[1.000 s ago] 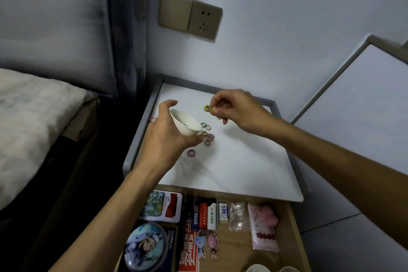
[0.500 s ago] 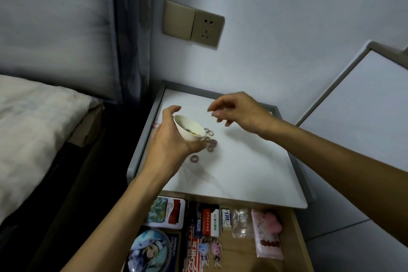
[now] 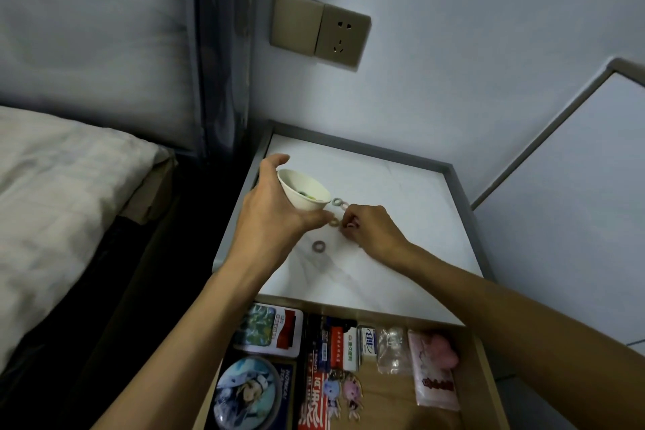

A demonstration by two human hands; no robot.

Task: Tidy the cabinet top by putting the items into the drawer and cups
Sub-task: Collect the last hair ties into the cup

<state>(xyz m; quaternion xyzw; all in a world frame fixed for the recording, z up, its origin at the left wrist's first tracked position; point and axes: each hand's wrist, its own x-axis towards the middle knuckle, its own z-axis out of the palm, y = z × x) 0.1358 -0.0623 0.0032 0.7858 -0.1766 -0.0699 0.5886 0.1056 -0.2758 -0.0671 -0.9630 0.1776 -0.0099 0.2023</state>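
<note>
Your left hand (image 3: 275, 216) wraps thumb and fingers round the wall of the white cup (image 3: 303, 190), holding it tilted, mouth toward the right, over the cabinet top (image 3: 401, 192); a few coloured pieces already lie inside. Just right of the cup's lip lies a grey-green ring (image 3: 336, 201), a tan ring (image 3: 334, 222) sits just below the cup, and a mauve ring (image 3: 318, 246) lies nearer you, apart from the rest. Your right hand (image 3: 370, 227) curls its fingertips down at a pink ring (image 3: 350, 226); whether they pinch it cannot be told. The rings look small, light and probably soft, likely to slide on the smooth top, so take each by its rim between thumb and forefinger. The top is pale, marble-patterned, with a raised grey edge. Nearer you than the cup, the drawer (image 3: 481, 377) stands open, holding tins, packets and charms; beyond the cup is a wall socket (image 3: 343, 36); left of it, a bed (image 3: 52, 185).
</note>
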